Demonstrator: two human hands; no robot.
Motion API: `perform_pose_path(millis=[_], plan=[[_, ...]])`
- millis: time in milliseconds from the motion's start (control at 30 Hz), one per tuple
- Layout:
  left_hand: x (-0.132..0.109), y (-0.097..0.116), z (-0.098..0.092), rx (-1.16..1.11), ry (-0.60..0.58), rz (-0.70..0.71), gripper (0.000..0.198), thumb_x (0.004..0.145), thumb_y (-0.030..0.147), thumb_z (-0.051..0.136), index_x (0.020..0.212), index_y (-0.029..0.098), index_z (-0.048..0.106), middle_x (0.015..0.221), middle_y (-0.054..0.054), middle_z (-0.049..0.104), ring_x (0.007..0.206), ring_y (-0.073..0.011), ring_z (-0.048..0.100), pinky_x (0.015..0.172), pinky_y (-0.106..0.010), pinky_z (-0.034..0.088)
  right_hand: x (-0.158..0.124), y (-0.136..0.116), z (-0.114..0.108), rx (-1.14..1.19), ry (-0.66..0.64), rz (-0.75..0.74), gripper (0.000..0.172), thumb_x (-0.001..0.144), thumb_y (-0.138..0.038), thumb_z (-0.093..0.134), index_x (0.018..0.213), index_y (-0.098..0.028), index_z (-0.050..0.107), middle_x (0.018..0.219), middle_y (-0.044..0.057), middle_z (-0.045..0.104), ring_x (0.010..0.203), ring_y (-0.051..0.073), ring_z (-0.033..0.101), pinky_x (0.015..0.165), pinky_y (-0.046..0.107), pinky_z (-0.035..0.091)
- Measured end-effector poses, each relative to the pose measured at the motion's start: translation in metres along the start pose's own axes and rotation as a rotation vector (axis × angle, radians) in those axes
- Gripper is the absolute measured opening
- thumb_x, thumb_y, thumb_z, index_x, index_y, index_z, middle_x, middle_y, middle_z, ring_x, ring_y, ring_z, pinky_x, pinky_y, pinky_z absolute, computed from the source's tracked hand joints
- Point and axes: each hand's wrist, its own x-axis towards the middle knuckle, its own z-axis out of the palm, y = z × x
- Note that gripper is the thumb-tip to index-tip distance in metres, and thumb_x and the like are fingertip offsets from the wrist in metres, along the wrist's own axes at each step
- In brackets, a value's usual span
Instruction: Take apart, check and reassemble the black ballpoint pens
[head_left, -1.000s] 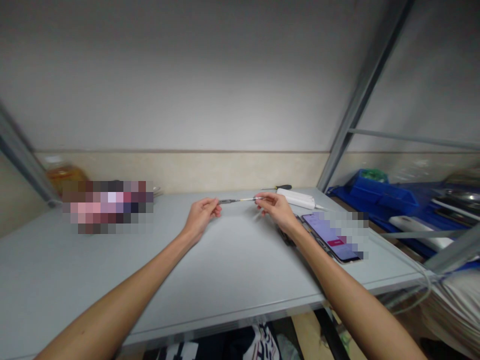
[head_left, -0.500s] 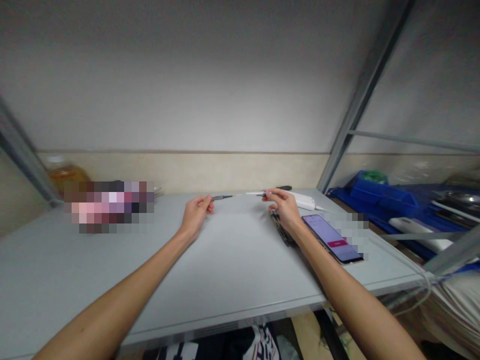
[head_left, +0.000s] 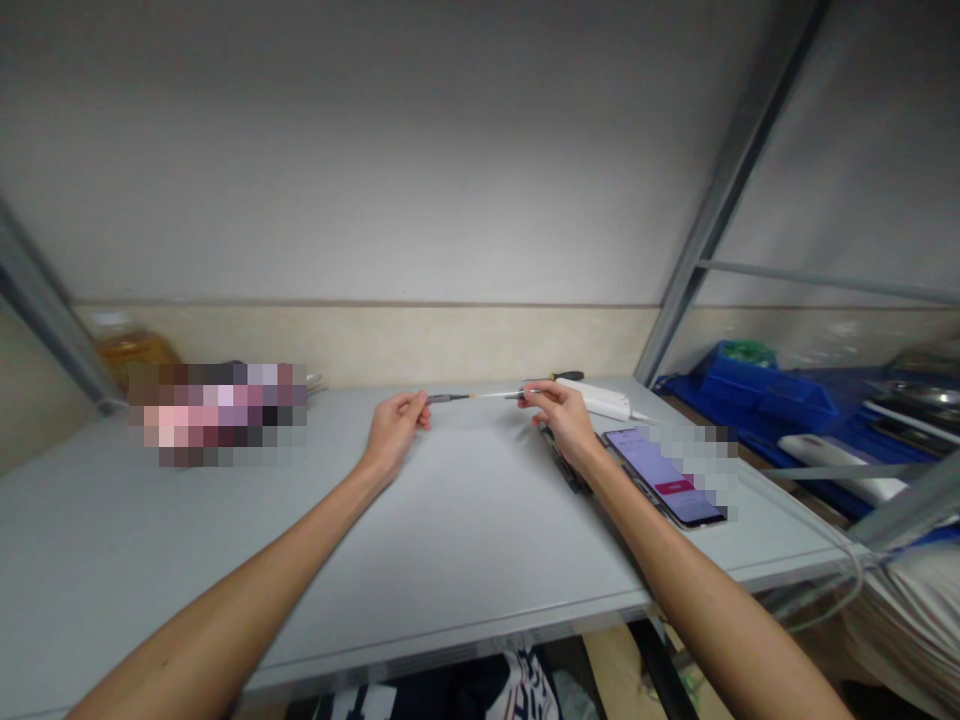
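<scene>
My left hand point(head_left: 394, 432) pinches a slim grey pen-like piece point(head_left: 448, 398) that points right and has a yellowish tip. Opposite it, my right hand point(head_left: 559, 415) is closed on a thin pale tube point(head_left: 495, 394), with a small dark pointed part beside the fingertips. Tube and yellowish tip appear to meet end to end, though whether one is inside the other I cannot tell. Both hands are just above the grey table point(head_left: 450, 560). Below my right wrist lie several dark pen-like items point(head_left: 562, 465), partly hidden by the forearm.
A phone point(head_left: 660, 475) with a lit screen lies right of my forearm. Behind my right hand are a white power strip point(head_left: 600, 400) and a screwdriver point(head_left: 568, 376). At the left stand a bottle point(head_left: 135, 350) and a blurred-out pile. Metal posts point(head_left: 694, 240) frame the table.
My right hand has moved slightly left and down, bringing the pale tube up to the yellowish tip and closing the gap. More of the screwdriver shows. My left hand has barely moved.
</scene>
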Motion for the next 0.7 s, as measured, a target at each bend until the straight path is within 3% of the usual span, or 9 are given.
perform_pose_path(millis=[700], plan=[[0.0018,-0.0003,-0.0024,0.017,0.016,0.015,0.039,0.065,0.051,0.065,0.059,0.013,0.058,0.053,0.000,0.054,0.049,-0.0094,0.049,0.052,-0.022,0.037,0.0007,0.0006,-0.0019,0.000,0.019,-0.015,0.024,0.058,-0.035,0.067,0.073,-0.016,0.064,0.069,0.007,0.065,0.072,0.021,0.062,0.044,0.022,0.040]])
